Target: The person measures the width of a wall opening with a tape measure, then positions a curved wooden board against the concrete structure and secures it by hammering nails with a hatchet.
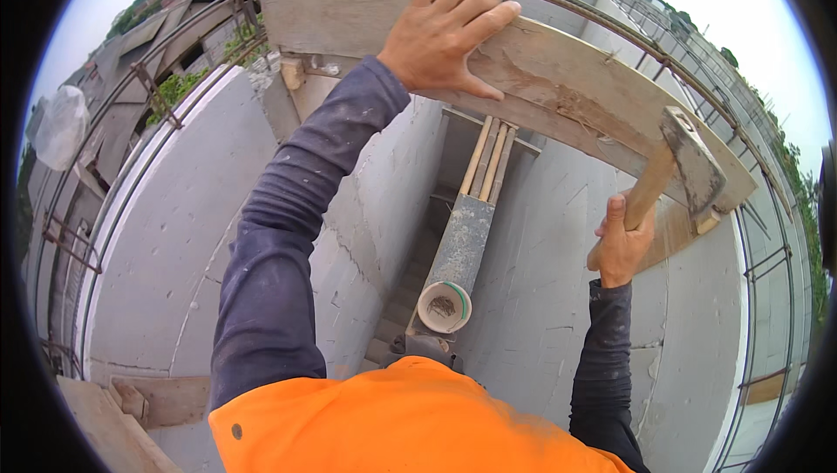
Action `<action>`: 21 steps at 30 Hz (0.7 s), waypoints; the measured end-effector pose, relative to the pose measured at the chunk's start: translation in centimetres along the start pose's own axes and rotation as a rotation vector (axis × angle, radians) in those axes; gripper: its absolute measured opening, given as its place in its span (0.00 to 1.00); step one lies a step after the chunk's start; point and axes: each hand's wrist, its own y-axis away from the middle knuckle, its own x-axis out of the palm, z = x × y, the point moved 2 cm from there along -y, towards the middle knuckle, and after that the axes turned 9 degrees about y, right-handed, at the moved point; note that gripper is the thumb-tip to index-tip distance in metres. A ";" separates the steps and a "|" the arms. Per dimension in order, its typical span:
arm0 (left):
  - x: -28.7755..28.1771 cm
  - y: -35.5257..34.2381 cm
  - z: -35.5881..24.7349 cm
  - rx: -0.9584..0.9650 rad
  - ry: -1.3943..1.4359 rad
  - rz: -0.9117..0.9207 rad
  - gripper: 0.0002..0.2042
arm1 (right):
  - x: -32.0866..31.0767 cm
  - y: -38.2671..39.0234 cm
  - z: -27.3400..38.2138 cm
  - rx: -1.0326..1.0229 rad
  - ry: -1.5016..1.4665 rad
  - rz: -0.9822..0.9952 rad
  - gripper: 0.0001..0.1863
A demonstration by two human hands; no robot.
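A long wooden board (567, 81) spans the gap between two pale block walls, on edge and sloping down to the right. My left hand (453, 33) grips it left of its middle, fingers over the top edge and thumb on the near face. In my right hand (623, 242) is a hatchet (697, 168), held by its wooden handle. Its broad metal head is raised in front of the board's right end. Below, a white pot (445, 307) with small dark pieces, perhaps nails, stands on a narrow grey plank (462, 242).
Pale block walls (183, 238) rise on both sides of a deep gap with steps (397, 307) at lower left. Steel rebar (602, 15) runs around the top. Wooden slats (488, 159) lie beyond the plank. Boards (170, 399) sit at lower left, and a plastic bag (59, 129) hangs at left.
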 end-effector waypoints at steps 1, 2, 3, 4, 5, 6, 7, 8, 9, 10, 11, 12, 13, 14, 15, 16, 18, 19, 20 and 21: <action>-0.2 0.1 0.3 -0.004 -0.007 0.003 0.53 | 0.1 1.1 -0.1 0.020 -0.002 0.039 0.24; -0.2 0.6 0.6 -0.037 -0.015 0.048 0.56 | 0.5 2.4 -0.9 0.097 0.059 0.085 0.27; 0.3 1.5 1.2 -0.060 -0.060 0.096 0.58 | 0.5 3.5 -1.2 0.137 0.091 0.123 0.31; 0.4 1.1 0.9 -0.027 -0.058 0.057 0.59 | -0.1 4.4 -1.3 0.133 0.161 0.122 0.34; 0.6 0.5 0.4 -0.003 -0.058 0.038 0.58 | -0.7 5.4 -1.1 0.190 0.114 0.143 0.32; 0.7 0.0 0.1 0.010 -0.067 0.019 0.58 | -1.7 6.3 -1.2 0.221 0.127 0.123 0.32; 1.0 -0.1 -0.1 0.010 -0.066 0.020 0.57 | -2.4 7.0 -1.4 0.246 0.136 0.115 0.31; 1.2 -0.4 -0.2 0.007 -0.070 0.023 0.57 | -3.0 7.6 -1.6 0.269 0.142 0.112 0.31; 1.2 -0.5 -0.3 0.002 -0.080 0.031 0.57 | -3.6 8.2 -1.9 0.276 0.128 0.075 0.30; 1.3 -0.4 -0.3 0.004 -0.071 0.029 0.58 | -3.9 8.8 -2.2 0.280 0.117 0.042 0.30; 1.4 -0.4 -0.3 0.007 -0.064 0.027 0.58 | -4.2 9.2 -2.4 0.284 0.105 0.010 0.29; 1.2 -0.2 -0.2 0.004 -0.063 0.031 0.58 | -4.5 9.5 -2.7 0.320 0.074 0.006 0.29; 1.3 -0.1 -0.2 -0.009 -0.088 0.056 0.59 | -4.7 9.8 -2.9 0.356 0.042 0.004 0.29; 1.4 -0.3 -0.4 -0.013 -0.084 0.059 0.59 | -4.9 10.0 -3.1 0.391 0.008 0.001 0.29; 1.2 -0.3 -0.5 -0.024 -0.084 0.064 0.59 | -5.0 10.1 -3.0 0.396 0.008 0.004 0.29; 1.0 -0.3 -0.6 -0.035 -0.084 0.070 0.59 | -5.0 10.2 -2.8 0.400 0.008 0.007 0.29; 0.8 -0.3 -0.6 -0.024 -0.092 0.062 0.58 | -5.0 10.2 -2.6 0.386 0.023 0.016 0.30; 0.6 -0.1 -0.5 -0.024 -0.100 0.061 0.58 | -4.9 10.2 -2.5 0.367 0.039 0.023 0.30; 0.6 -0.3 -0.5 -0.014 -0.092 0.062 0.57 | -4.7 10.2 -2.4 0.346 0.052 0.031 0.31; 0.8 -0.3 -0.5 -0.016 -0.093 0.065 0.57 | -4.3 10.1 -2.2 0.322 0.046 0.048 0.32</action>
